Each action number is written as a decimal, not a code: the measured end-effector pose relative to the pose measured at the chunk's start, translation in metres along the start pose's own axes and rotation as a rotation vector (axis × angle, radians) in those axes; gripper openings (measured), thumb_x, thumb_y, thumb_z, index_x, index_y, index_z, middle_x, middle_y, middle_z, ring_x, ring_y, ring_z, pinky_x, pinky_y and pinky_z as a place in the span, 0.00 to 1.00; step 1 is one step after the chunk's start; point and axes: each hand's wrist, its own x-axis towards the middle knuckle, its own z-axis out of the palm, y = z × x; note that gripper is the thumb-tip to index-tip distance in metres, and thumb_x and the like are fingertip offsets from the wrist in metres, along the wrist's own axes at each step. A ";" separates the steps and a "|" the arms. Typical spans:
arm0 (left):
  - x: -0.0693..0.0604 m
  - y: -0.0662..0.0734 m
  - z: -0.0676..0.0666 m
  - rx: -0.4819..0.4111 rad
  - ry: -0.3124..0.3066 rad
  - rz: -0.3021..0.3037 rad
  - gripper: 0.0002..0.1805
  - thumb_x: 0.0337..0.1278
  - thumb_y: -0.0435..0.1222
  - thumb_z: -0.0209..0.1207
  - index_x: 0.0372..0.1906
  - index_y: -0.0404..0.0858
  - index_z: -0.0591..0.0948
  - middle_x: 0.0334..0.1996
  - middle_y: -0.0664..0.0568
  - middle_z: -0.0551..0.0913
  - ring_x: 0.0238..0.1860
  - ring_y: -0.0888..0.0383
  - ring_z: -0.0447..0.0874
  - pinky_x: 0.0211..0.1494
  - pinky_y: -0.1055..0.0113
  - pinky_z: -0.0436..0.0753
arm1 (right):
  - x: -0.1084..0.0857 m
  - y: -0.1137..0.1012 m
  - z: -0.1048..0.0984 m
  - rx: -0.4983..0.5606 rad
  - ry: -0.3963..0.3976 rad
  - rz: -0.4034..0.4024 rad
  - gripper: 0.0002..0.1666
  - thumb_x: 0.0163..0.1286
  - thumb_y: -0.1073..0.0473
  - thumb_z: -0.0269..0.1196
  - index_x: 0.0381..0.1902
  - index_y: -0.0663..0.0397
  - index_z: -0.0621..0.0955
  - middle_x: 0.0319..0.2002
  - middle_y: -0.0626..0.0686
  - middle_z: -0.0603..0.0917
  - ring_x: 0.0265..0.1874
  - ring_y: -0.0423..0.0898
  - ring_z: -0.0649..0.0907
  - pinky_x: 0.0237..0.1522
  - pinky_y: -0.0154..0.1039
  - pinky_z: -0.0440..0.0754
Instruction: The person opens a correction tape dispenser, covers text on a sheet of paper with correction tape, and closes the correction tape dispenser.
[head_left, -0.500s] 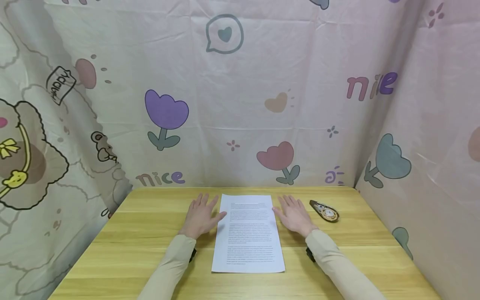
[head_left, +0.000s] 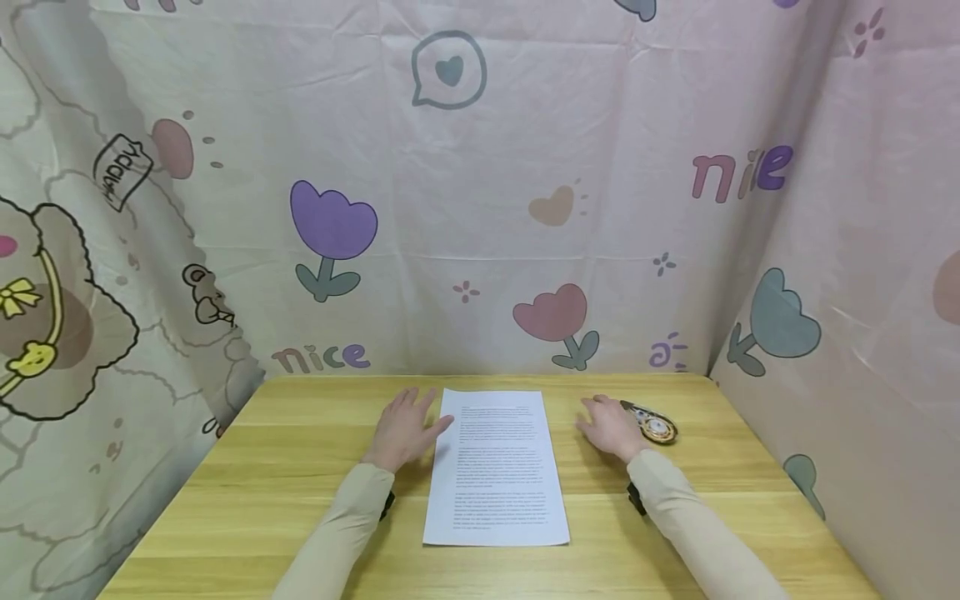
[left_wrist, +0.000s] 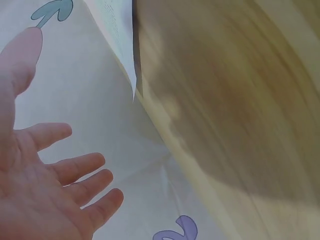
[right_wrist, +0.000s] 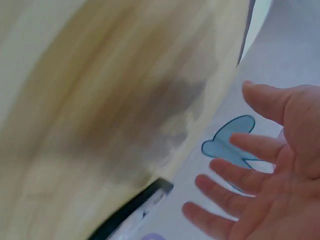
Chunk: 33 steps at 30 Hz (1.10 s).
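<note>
A printed sheet of paper (head_left: 498,467) lies flat on the wooden table, in front of the body. Left of it hovers my left hand (head_left: 401,432), fingers spread and holding nothing; in the head view its thumb overlaps the sheet's left edge. The left wrist view shows that palm (left_wrist: 45,185) facing the table. My right hand (head_left: 611,427), also holding nothing, is beside a correction tape (head_left: 658,427) with a dark tip and a round reel window. From the right wrist the tape's dark end (right_wrist: 135,212) appears below the loosely extended fingers (right_wrist: 225,175).
The wooden table (head_left: 262,467) ends at a hanging patterned cloth (head_left: 450,208) at the back. More of this cloth hangs along the left and right sides.
My right hand has moved right, away from the paper toward the correction tape, and its fingers are less outstretched. The left hand's fingers bend slightly more. Paper and tape stay put.
</note>
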 end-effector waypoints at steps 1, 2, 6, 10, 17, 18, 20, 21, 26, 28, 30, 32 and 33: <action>0.000 0.000 -0.001 -0.011 0.008 -0.002 0.40 0.64 0.60 0.52 0.71 0.37 0.68 0.67 0.30 0.68 0.70 0.32 0.63 0.71 0.38 0.64 | 0.000 0.002 -0.002 -0.008 -0.016 0.020 0.32 0.69 0.50 0.62 0.65 0.64 0.73 0.63 0.73 0.72 0.60 0.71 0.74 0.57 0.69 0.74; 0.000 0.000 -0.002 -0.016 0.014 -0.003 0.40 0.64 0.60 0.53 0.70 0.37 0.69 0.67 0.30 0.68 0.70 0.33 0.63 0.71 0.38 0.64 | 0.000 0.005 -0.003 -0.023 -0.031 0.034 0.33 0.69 0.50 0.62 0.65 0.65 0.72 0.63 0.73 0.71 0.60 0.72 0.74 0.56 0.69 0.74; 0.000 -0.001 -0.002 -0.010 0.011 -0.001 0.40 0.65 0.60 0.51 0.71 0.37 0.68 0.67 0.30 0.69 0.69 0.33 0.64 0.71 0.39 0.66 | -0.002 0.019 -0.009 -0.074 -0.089 0.094 0.37 0.67 0.51 0.63 0.66 0.69 0.69 0.63 0.75 0.69 0.59 0.75 0.71 0.56 0.73 0.71; -0.001 -0.001 0.000 -0.016 0.018 -0.002 0.39 0.66 0.59 0.51 0.71 0.37 0.68 0.67 0.29 0.69 0.69 0.32 0.64 0.71 0.38 0.65 | -0.003 0.037 -0.013 -0.068 -0.117 0.177 0.40 0.67 0.50 0.63 0.66 0.71 0.66 0.62 0.76 0.69 0.59 0.76 0.69 0.56 0.77 0.65; -0.001 0.000 0.001 -0.005 0.023 0.004 0.37 0.67 0.56 0.52 0.71 0.37 0.67 0.66 0.28 0.69 0.69 0.31 0.64 0.70 0.37 0.65 | -0.003 0.055 -0.015 -0.039 -0.174 0.280 0.38 0.68 0.48 0.60 0.63 0.73 0.67 0.57 0.76 0.72 0.55 0.74 0.72 0.52 0.76 0.69; -0.001 0.001 0.001 -0.004 0.025 0.006 0.37 0.67 0.57 0.52 0.71 0.37 0.67 0.66 0.28 0.69 0.68 0.31 0.64 0.69 0.37 0.66 | -0.003 0.056 -0.015 -0.038 -0.181 0.287 0.37 0.68 0.49 0.60 0.64 0.72 0.67 0.56 0.76 0.72 0.54 0.74 0.72 0.51 0.75 0.71; -0.001 0.001 0.001 0.002 0.029 0.010 0.37 0.67 0.56 0.53 0.71 0.37 0.67 0.66 0.29 0.69 0.68 0.31 0.65 0.69 0.36 0.66 | -0.004 0.058 -0.015 -0.027 -0.192 0.292 0.36 0.69 0.51 0.59 0.65 0.71 0.66 0.56 0.76 0.72 0.53 0.72 0.73 0.49 0.72 0.74; -0.001 0.001 0.001 0.004 0.031 0.010 0.37 0.67 0.56 0.53 0.71 0.37 0.67 0.66 0.29 0.69 0.68 0.31 0.65 0.69 0.37 0.66 | -0.004 0.058 -0.015 -0.024 -0.195 0.291 0.36 0.69 0.52 0.58 0.66 0.71 0.65 0.57 0.75 0.72 0.53 0.72 0.73 0.49 0.71 0.75; -0.002 0.002 0.000 0.002 0.026 0.009 0.37 0.66 0.56 0.54 0.72 0.37 0.67 0.66 0.29 0.70 0.68 0.32 0.65 0.69 0.36 0.66 | -0.005 0.057 -0.014 0.008 -0.169 0.262 0.33 0.63 0.61 0.56 0.66 0.67 0.68 0.55 0.74 0.74 0.49 0.70 0.75 0.45 0.67 0.77; -0.002 0.002 0.000 -0.006 0.025 0.005 0.37 0.66 0.56 0.54 0.72 0.37 0.67 0.66 0.29 0.70 0.68 0.32 0.65 0.69 0.36 0.66 | -0.004 0.055 -0.014 0.015 -0.149 0.237 0.33 0.60 0.62 0.57 0.64 0.66 0.71 0.54 0.72 0.76 0.46 0.68 0.77 0.42 0.65 0.79; -0.002 0.003 0.000 -0.015 0.026 0.002 0.37 0.66 0.56 0.54 0.72 0.37 0.67 0.66 0.29 0.70 0.68 0.32 0.65 0.69 0.36 0.65 | -0.002 0.051 -0.015 0.025 -0.131 0.221 0.31 0.58 0.61 0.59 0.61 0.65 0.74 0.51 0.70 0.79 0.43 0.65 0.79 0.40 0.62 0.79; -0.002 0.003 0.000 -0.026 0.027 -0.003 0.37 0.67 0.56 0.54 0.72 0.37 0.67 0.66 0.29 0.70 0.69 0.32 0.65 0.70 0.36 0.65 | 0.000 0.047 -0.015 0.025 -0.116 0.211 0.30 0.57 0.59 0.61 0.58 0.65 0.76 0.48 0.68 0.81 0.41 0.62 0.80 0.38 0.60 0.80; -0.002 0.003 0.000 -0.031 0.027 -0.002 0.37 0.67 0.55 0.54 0.72 0.37 0.67 0.66 0.29 0.70 0.68 0.32 0.65 0.70 0.37 0.65 | 0.001 0.045 -0.016 0.031 -0.112 0.208 0.29 0.57 0.58 0.62 0.57 0.65 0.76 0.47 0.67 0.81 0.40 0.61 0.80 0.37 0.59 0.80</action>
